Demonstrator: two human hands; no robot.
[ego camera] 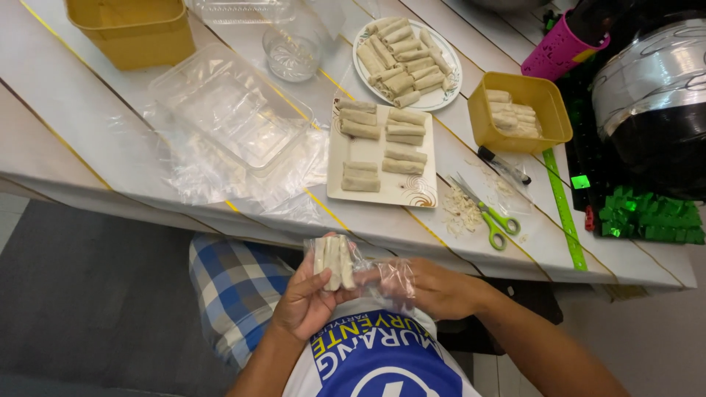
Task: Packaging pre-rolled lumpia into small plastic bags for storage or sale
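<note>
Below the table's near edge, both my hands hold a small clear plastic bag (368, 273) with a few pale spring rolls (332, 261) inside. My left hand (307, 298) grips the end with the rolls. The bag's loose end is pinched in my right hand (435, 290). More rolls lie in rows on a white rectangular plate (416, 197) just beyond my hands. A round white plate (451, 91) farther back is piled with rolls, and a yellow tub (482, 137) to the right holds several more.
Green-handled scissors (491, 218), pale trimmings (462, 213), a black marker (504, 165) and a green ruler (563, 209) lie right of the plate. Clear plastic trays and bags (228, 110) cover the left, with a glass bowl (290, 51) and a yellow tub (132, 33) behind. A helmet (651, 95) sits far right.
</note>
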